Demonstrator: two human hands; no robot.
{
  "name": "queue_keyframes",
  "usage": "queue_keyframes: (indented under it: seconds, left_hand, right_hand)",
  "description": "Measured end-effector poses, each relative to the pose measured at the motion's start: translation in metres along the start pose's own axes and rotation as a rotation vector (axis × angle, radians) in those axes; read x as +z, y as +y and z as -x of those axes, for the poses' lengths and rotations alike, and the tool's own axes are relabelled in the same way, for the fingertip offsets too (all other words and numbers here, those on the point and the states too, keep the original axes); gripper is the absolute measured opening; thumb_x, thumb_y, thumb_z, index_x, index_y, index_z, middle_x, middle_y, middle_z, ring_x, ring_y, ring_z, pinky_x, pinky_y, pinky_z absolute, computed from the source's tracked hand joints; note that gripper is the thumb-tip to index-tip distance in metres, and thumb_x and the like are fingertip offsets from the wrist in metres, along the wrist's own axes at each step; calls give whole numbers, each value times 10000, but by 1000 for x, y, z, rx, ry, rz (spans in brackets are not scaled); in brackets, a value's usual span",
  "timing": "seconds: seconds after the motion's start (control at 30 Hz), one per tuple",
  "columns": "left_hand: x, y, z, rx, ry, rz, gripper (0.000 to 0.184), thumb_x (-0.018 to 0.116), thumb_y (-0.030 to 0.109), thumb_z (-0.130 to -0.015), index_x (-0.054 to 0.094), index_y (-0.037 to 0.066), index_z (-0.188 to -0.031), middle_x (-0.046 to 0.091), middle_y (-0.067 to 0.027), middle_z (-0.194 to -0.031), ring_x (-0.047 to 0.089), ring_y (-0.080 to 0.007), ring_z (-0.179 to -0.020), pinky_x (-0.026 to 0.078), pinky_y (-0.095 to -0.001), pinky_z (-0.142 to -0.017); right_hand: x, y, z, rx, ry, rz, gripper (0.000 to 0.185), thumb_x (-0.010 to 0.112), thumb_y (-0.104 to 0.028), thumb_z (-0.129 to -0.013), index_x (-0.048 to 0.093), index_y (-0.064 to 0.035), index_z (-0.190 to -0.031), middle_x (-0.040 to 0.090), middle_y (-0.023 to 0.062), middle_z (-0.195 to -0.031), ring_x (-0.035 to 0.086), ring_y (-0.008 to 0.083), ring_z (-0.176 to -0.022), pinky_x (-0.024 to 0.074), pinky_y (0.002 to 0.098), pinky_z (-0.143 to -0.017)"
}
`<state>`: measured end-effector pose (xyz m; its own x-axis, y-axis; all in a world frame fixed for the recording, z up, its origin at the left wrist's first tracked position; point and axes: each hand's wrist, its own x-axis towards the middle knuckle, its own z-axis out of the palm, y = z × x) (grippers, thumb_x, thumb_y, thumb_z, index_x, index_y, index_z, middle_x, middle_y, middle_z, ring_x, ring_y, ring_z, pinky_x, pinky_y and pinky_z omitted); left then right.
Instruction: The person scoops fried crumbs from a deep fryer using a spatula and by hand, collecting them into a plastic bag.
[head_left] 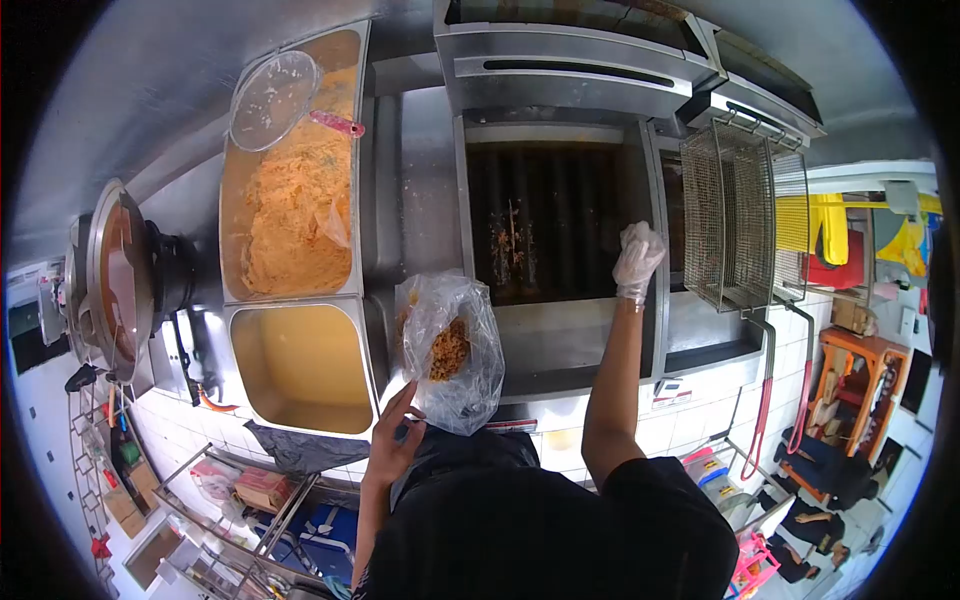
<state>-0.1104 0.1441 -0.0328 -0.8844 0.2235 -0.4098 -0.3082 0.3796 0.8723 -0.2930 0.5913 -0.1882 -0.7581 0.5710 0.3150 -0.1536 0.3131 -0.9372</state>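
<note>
My left hand (397,435) is bare, its fingers bent and apart, with the fingertips by the lower left edge of a clear plastic bag (478,350). Whether they touch the bag I cannot tell. Brown crumbly pieces (450,350) show in the bag, which lies at the front left corner of a deep fryer. In a clear plastic glove, my right hand (640,262) is closed over the right side of the fryer's dark oil (570,220); anything inside the fingers is hidden. Pale bits (513,235) float in the oil's left half.
At left, a steel pan (230,260) holds orange breading flour (290,200) under a sieve (275,100). A pan of yellowish liquid (300,360) stands nearer me. Wire fryer baskets (728,215) with red handles hang at right. Several people (815,525) are in the background.
</note>
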Motion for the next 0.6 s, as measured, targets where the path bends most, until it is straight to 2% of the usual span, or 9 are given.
queue_keyframes:
  seconds: [0.1, 0.17, 0.2, 0.23, 0.3, 0.4, 0.5, 0.53, 0.6]
  left_hand:
    - [1, -1, 4, -14, -3, 38, 640, 606, -82, -879, 491, 43, -1496, 532, -160, -1470, 643, -160, -937, 523, -274, -769]
    - [0, -4, 6, -6, -7, 41, 638, 608, -86, -877, 494, 37, -1493, 532, -163, -1469, 640, -156, -941, 522, -270, -768]
    - [-1, -6, 7, -1, -9, 31, 639, 609, -90, -875, 494, 35, -1491, 532, -165, -1469, 639, -155, -944, 521, -268, -769]
    - [-1, -8, 9, 2, -7, 19, 641, 610, -94, -873, 495, 32, -1490, 532, -167, -1469, 637, -154, -947, 520, -266, -770]
    - [1, -12, 13, -22, 3, 26, 670, 630, -101, -863, 482, 42, -1501, 534, -167, -1467, 635, -160, -955, 521, -274, -782]
    - [2, -14, 15, -39, -7, -18, 691, 641, -95, -859, 468, 50, -1512, 538, -168, -1460, 632, -167, -959, 519, -285, -799]
    - [4, -8, 12, -101, -11, -22, 697, 644, -71, -857, 460, 48, -1519, 554, -163, -1429, 627, -170, -970, 516, -292, -821]
    - [4, -7, 10, -73, -16, -47, 690, 638, -62, -860, 461, 43, -1518, 561, -158, -1412, 625, -169, -978, 514, -293, -830]
    - [5, -6, 3, -113, -21, -45, 690, 641, -61, -855, 466, 42, -1514, 558, -162, -1418, 630, -177, -984, 510, -306, -845]
  right_hand:
    - [13, 24, 8, -493, -106, 375, 233, 571, -78, -837, 461, -45, -635, 454, 88, -585, 478, 243, -513, 412, 309, -504]
    - [34, 47, 21, -477, -154, 200, 183, 587, -113, -773, 479, -72, -631, 527, 109, -612, 575, 313, -578, 446, 367, -534]
    - [42, 67, 28, -347, -251, 22, 156, 585, -121, -782, 504, -74, -657, 557, 121, -660, 595, 356, -622, 488, 398, -589]
    - [46, 88, 29, -542, -315, 269, 119, 591, -128, -781, 535, -73, -692, 582, 130, -695, 615, 384, -676, 520, 444, -658]
    - [69, 89, 22, -555, -338, 221, 119, 586, -156, -794, 556, -76, -712, 587, 135, -707, 628, 397, -723, 529, 485, -703]
    - [97, 120, 5, -646, -342, 283, 149, 575, -183, -807, 565, -81, -699, 589, 152, -714, 617, 401, -714, 511, 506, -687]
    - [121, 141, -14, -549, -458, 298, 177, 570, -190, -816, 553, -88, -673, 580, 165, -715, 581, 407, -674, 480, 529, -652]
    - [132, 151, -20, -675, -427, 526, 154, 627, -142, -677, 488, -91, -632, 528, 141, -670, 553, 393, -641, 465, 498, -605]
    - [152, 165, -34, -693, -354, 558, 156, 629, -149, -624, 486, -86, -636, 516, 148, -666, 558, 393, -657, 470, 503, -605]
